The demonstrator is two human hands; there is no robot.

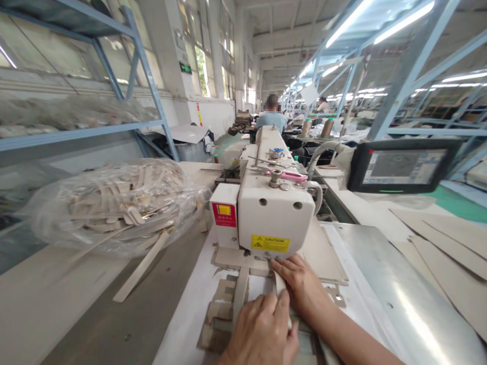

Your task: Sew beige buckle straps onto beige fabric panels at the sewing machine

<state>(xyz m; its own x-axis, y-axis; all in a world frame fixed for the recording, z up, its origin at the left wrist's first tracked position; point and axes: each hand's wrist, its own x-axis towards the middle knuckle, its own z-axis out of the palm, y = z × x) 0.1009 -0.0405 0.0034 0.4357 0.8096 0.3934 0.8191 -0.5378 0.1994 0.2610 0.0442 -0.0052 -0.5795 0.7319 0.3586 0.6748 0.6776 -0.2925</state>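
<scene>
Right under the head of a white industrial sewing machine (274,213), both hands are on a narrow beige strap (280,285). My left hand (262,324) is nearer to me, thumb and fingers pinched round the strap's near part. Further in, my right hand (300,284) bends its fingers over the strap's far end by the beige work piece below the machine head. A second beige strap (240,294) lies to the left in the template (218,319), which has cut-out slots. The fingertips of my right hand are partly hidden.
To the left, a clear plastic bag (49,213) holds many beige straps, and one loose strap (142,266) sticks out. A control screen (403,165) stands at right, above flat beige panels (449,268). Pink-handled snips (289,176) lie on the machine. A person (271,116) sits ahead.
</scene>
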